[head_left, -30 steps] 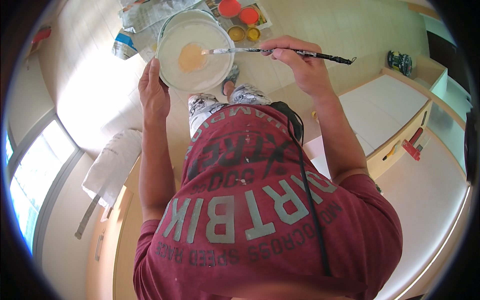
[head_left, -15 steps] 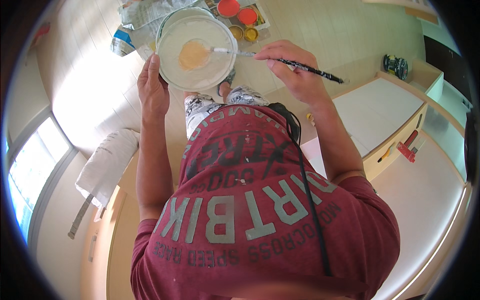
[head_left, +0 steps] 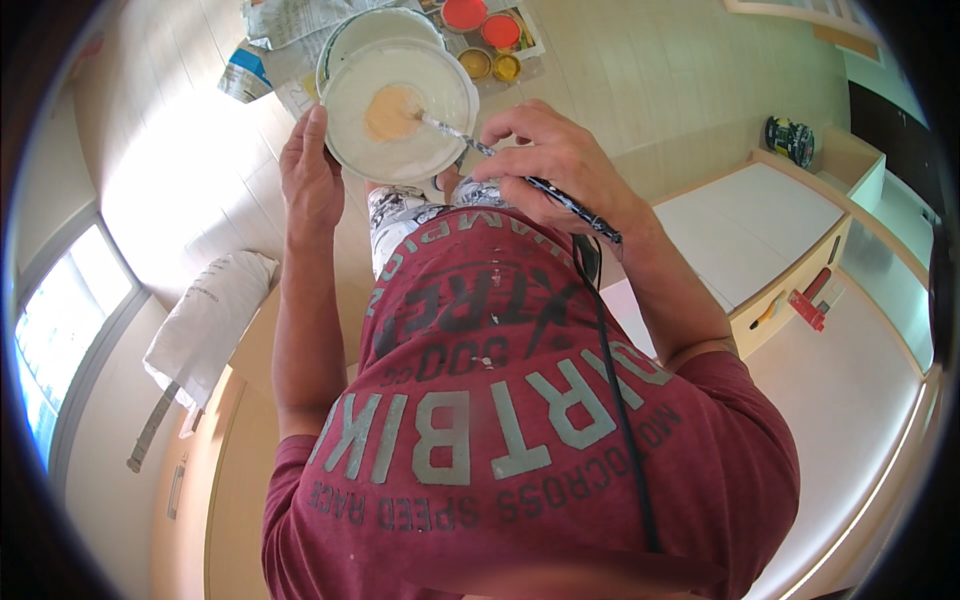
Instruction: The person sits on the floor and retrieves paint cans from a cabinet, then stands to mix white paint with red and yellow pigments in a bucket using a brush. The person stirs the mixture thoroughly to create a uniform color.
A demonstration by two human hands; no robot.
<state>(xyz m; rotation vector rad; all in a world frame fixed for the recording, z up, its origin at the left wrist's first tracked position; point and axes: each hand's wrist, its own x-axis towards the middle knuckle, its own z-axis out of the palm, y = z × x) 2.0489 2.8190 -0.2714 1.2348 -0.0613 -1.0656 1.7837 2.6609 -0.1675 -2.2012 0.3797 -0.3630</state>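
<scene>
My left hand (head_left: 313, 175) grips the left edge of a round white plastic lid (head_left: 400, 155), with the thumb up along its rim. A patch of peach-coloured paint (head_left: 390, 112) lies on the lid's upper middle. Between the fingers of my right hand (head_left: 560, 165) is a thin paintbrush (head_left: 455, 133) with a dark, paint-spattered handle. Its tip meets the right side of the peach patch, and the handle slants down to the right. Beyond the lid, partly hidden by it, a white bucket (head_left: 345, 42) stands on the floor.
Open cans of red paint (head_left: 464, 13) and yellow-ochre paint (head_left: 507, 68) stand on newspaper (head_left: 290, 22) past the bucket. A dark-labelled can (head_left: 789, 140) sits at the far right, near a white-topped cabinet (head_left: 750, 225). A white wrapped bundle (head_left: 210, 310) lies at left.
My right hand has moved left and nearer to the lid, and the brush now tilts more steeply, its handle end lower. The lid has shifted slightly to the right and down.
</scene>
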